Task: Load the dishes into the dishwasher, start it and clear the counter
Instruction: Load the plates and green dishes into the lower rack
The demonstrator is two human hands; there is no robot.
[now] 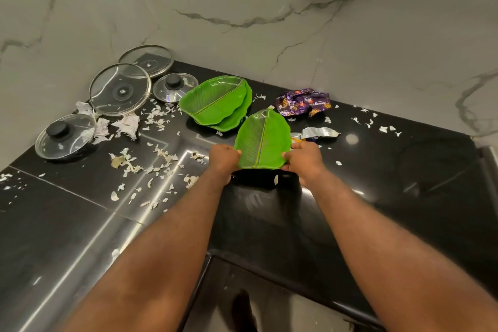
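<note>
Gripping the near edge of a green leaf-shaped plate [260, 140], the left hand [224, 157] and right hand [304, 159] each pinch a side, tilting it up above the black counter [377, 170]. It looks light, stiff and slick, best held by its rim. Both forearms reach forward; 2 more plates [218, 104] lie stacked behind.

Lighting: even, moderately bright indoor light from overhead. Glare: long white streaks and a round spot on the polished black counter [377, 183], strongest toward its left edge. Shadow: soft dark patch under the green leaf-shaped plate [261, 140]. Focus: centre sharp; forearms slightly soft. Distortion: wide-angle bending at frame edges.
</note>
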